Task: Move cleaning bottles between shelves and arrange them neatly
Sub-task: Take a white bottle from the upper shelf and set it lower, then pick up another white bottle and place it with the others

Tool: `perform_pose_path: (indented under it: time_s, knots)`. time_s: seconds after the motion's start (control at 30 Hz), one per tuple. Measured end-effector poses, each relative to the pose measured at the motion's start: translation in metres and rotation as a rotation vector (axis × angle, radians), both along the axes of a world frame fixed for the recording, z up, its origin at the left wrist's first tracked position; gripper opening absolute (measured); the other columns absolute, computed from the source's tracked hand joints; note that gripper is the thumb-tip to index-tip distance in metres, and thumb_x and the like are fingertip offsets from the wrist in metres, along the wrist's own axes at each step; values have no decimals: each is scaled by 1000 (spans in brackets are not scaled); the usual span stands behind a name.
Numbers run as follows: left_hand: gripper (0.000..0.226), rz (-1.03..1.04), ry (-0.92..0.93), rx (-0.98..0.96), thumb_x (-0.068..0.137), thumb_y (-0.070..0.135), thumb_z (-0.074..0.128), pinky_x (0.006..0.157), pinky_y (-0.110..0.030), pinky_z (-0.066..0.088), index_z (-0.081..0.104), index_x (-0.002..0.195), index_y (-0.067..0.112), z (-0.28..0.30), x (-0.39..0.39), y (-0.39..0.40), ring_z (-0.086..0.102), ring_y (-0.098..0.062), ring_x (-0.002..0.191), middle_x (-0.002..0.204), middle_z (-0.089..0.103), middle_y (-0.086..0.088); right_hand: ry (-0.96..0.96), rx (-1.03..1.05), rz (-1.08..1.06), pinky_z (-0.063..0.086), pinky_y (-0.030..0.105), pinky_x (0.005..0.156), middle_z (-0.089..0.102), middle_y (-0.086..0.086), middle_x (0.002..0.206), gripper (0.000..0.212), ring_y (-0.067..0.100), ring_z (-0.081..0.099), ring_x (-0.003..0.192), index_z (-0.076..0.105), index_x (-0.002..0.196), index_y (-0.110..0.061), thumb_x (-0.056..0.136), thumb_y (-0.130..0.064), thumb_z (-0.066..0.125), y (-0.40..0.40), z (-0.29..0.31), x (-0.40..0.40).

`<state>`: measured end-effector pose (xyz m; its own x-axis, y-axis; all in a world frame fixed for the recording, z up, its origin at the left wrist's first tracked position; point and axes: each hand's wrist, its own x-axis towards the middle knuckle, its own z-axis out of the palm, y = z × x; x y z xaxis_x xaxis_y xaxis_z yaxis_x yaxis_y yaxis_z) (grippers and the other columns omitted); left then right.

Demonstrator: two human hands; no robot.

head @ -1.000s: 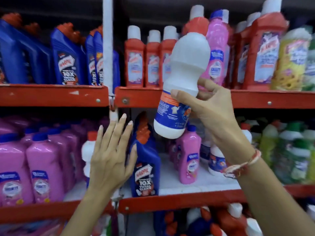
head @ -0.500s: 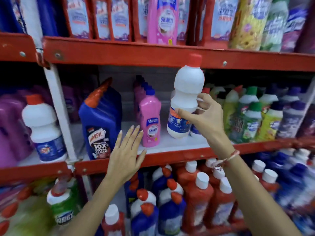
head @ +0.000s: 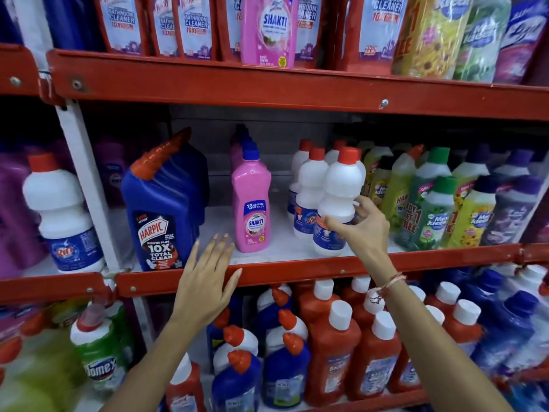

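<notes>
A white bottle with a red cap and blue label [head: 340, 188] stands upright at the front of the middle shelf [head: 297, 270], and my right hand [head: 361, 226] is wrapped around its lower half. Directly behind it stand more white bottles [head: 310, 185] of the same kind. My left hand [head: 208, 275] hovers flat and open in front of the shelf's red edge, fingers spread, holding nothing. A pink Shakti bottle [head: 251, 203] stands just beyond its fingertips, and a blue Harpic bottle [head: 162, 209] is to its left.
Yellow, green and purple cleaner bottles [head: 439, 200] crowd the right of the middle shelf. Red bathroom-cleaner bottles [head: 193, 25] line the upper shelf. Red and blue bottles [head: 329, 346] fill the lower shelf. A white upright post [head: 86, 185] divides the bays, with another white bottle [head: 59, 212] to its left.
My right hand has lowered the white bottle from in front of the upper shelf down onto the middle shelf, before the other white bottles. The view dropped, and my left hand stayed open near the shelf edge.
</notes>
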<state>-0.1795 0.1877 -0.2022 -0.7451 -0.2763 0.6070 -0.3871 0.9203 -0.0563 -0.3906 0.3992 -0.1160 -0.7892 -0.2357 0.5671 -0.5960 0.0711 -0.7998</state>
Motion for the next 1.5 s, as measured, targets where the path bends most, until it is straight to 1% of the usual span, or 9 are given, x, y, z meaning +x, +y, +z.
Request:
perform_pose_path:
  time_s: [0.13, 0.37, 0.5, 0.7, 0.87, 1.03, 1.13, 1.23, 1.5]
  knots:
    - [59, 0, 22, -4, 97, 44, 37, 118, -54, 28, 43, 143, 8, -2, -1, 0, 38, -23, 142, 150, 46, -11, -4, 50, -26, 57, 30, 82, 71, -4, 102, 63, 15, 70, 95, 65, 118, -17, 62, -23, 91, 8, -9, -16]
    - [60, 22, 45, -21, 97, 45, 34, 117, -56, 29, 44, 142, 8, -6, -2, 2, 39, -25, 142, 149, 47, -12, -24, 86, -12, 52, 17, 75, 74, -1, 110, 62, 16, 70, 96, 65, 122, -14, 65, -23, 89, 24, -10, -30]
    - [60, 34, 68, -16, 97, 46, 33, 118, -54, 27, 45, 142, 8, -9, -3, 3, 40, -26, 141, 148, 48, -13, -36, 134, 31, 59, 43, 85, 73, 5, 116, 59, 23, 69, 101, 64, 122, -14, 68, -23, 87, 32, -7, -36]
    - [61, 42, 69, -7, 97, 45, 29, 118, -54, 25, 46, 141, 7, -8, -1, 5, 38, -25, 142, 149, 47, -12, -85, 149, 68, 53, 54, 98, 65, 11, 133, 66, 30, 62, 120, 57, 134, -11, 75, -20, 85, 35, -11, -39]
    - [56, -40, 62, -30, 97, 42, 35, 116, -52, 27, 49, 139, 8, -10, 13, 6, 38, -24, 142, 149, 47, -10, -77, 28, 5, 49, 39, 99, 58, -4, 130, 65, 5, 58, 117, 49, 134, -29, 78, -19, 82, 23, -16, -14]
    - [51, -124, 128, -21, 96, 36, 40, 118, -45, 23, 53, 137, 9, -11, 47, -5, 42, -20, 139, 146, 51, -7, 130, -243, -360, 36, 40, 108, 41, 16, 137, 71, 29, 40, 126, 40, 141, -9, 79, -19, 73, -10, -25, 45]
    - [46, -118, 206, 6, 95, 32, 42, 114, -48, 32, 57, 132, 8, -5, 71, -19, 47, -20, 135, 142, 55, -7, 219, -294, -273, 41, 43, 102, 42, 4, 127, 58, 15, 40, 114, 46, 133, -6, 80, -10, 71, -38, -22, 82]
    - [43, -102, 300, 0, 94, 29, 43, 112, -47, 34, 58, 129, 8, -3, 100, -40, 48, -19, 130, 136, 60, -9, 270, -303, -126, 47, 39, 94, 46, -6, 119, 47, 23, 49, 109, 52, 125, -7, 81, -8, 69, -70, -16, 115]
    - [38, -4, 396, -7, 93, 24, 44, 110, -48, 39, 61, 123, 7, -20, 178, -103, 56, -27, 120, 128, 63, -11, 213, -285, 179, 53, 35, 84, 59, 2, 104, 31, 18, 63, 94, 61, 106, -21, 81, -3, 62, -151, -19, 204]
